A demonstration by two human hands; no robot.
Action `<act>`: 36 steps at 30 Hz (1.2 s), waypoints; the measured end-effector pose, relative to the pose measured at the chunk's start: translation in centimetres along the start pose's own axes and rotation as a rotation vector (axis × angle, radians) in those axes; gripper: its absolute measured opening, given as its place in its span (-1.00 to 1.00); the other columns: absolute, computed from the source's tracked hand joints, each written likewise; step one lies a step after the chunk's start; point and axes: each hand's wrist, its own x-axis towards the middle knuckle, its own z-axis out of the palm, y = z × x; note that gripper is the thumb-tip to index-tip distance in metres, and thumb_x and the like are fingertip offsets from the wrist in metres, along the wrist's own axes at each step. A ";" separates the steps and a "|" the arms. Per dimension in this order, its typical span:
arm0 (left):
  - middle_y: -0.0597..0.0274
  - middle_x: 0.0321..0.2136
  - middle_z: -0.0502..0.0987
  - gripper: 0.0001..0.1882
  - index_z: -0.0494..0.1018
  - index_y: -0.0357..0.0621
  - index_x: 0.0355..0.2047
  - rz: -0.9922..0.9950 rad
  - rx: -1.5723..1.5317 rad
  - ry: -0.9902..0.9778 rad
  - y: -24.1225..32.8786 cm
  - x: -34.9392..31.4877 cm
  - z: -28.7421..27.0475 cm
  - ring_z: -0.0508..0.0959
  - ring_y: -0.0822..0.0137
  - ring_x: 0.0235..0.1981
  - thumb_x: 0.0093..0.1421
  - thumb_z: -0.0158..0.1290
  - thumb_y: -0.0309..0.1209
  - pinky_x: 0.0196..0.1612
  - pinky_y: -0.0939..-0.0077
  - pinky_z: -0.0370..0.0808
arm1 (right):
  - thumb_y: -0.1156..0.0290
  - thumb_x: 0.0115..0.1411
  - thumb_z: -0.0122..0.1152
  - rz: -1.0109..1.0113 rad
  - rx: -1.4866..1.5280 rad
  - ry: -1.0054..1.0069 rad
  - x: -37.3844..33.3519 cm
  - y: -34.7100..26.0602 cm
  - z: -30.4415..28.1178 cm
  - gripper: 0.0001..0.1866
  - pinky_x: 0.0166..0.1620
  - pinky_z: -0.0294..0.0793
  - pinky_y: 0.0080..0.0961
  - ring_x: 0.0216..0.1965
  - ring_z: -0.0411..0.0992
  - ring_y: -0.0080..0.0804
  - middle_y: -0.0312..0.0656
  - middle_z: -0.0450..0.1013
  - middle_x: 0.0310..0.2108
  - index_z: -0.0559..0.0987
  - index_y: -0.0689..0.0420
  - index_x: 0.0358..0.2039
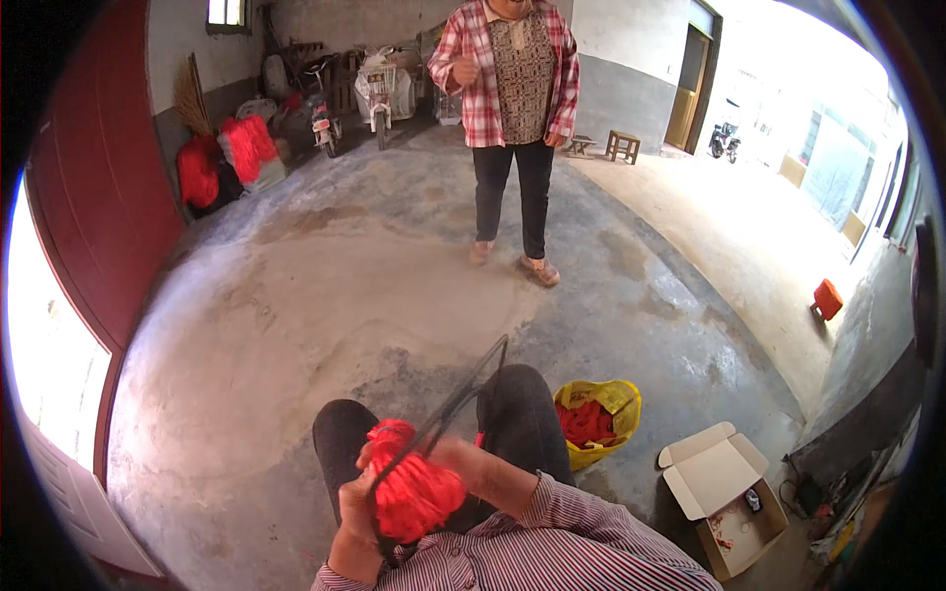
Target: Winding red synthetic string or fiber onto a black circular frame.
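A bundle of bright red thread (414, 488) sits over my lap, between my two hands. My left hand (357, 512) grips the bundle from the left and below. My right hand (463, 463) holds it from the right side. A thin dark rod or wire (471, 386) runs from the bundle up and to the right, above my dark-trousered knees. Which hand holds the rod is hard to tell.
A yellow bag (613, 396) of red thread lies on the concrete floor by my right knee. An open cardboard box (724, 483) stands further right. A person in a plaid shirt (512, 69) stands ahead. Red bundles (227, 158) and parked bikes line the far wall.
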 end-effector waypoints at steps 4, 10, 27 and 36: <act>-0.02 -0.10 0.46 -0.26 0.28 -0.30 0.04 0.011 0.230 0.096 0.0 0.1 1.5 0.50 0.14 -0.11 0.14 -0.10 0.15 -0.02 0.32 0.42 | 0.34 0.11 0.22 0.114 0.391 0.195 1.6 2.4 -3.0 -0.61 0.07 0.38 -0.29 -0.05 0.41 -0.28 -0.11 0.44 -0.09 0.43 0.13 -0.05; -0.02 -0.59 0.44 -0.16 0.39 -0.37 -0.14 -0.007 0.241 -0.108 1.2 0.3 -1.4 0.36 0.21 -0.80 0.21 -0.43 0.27 -0.76 0.43 0.28 | 0.21 0.17 -0.01 -0.402 0.528 -0.153 -1.8 4.0 -12.5 -0.63 -0.20 0.46 -0.46 -0.23 0.46 -0.27 -0.05 0.48 -0.20 0.49 0.22 -0.14; 0.19 -0.60 0.39 -0.42 0.22 -0.11 0.06 0.046 0.312 0.043 3.1 1.0 -3.1 0.33 0.47 -0.77 0.08 0.20 -0.28 -0.80 0.68 0.14 | 0.08 0.14 0.18 -0.311 0.019 0.096 -2.8 -2.3 0.2 -0.51 -0.01 0.36 -0.06 -0.14 0.41 -0.01 0.05 0.44 -0.24 0.35 0.15 -0.07; 0.14 -0.58 0.41 -0.69 0.39 -0.18 -0.18 0.247 0.326 0.236 3.7 0.4 -4.8 0.33 0.45 -0.76 0.19 0.07 -0.23 -0.82 0.63 0.18 | 0.09 0.19 0.13 -0.620 -0.035 0.541 -5.3 -9.6 -8.7 -0.60 0.01 0.37 -0.25 -0.07 0.40 -0.28 -0.21 0.45 -0.13 0.45 0.07 -0.06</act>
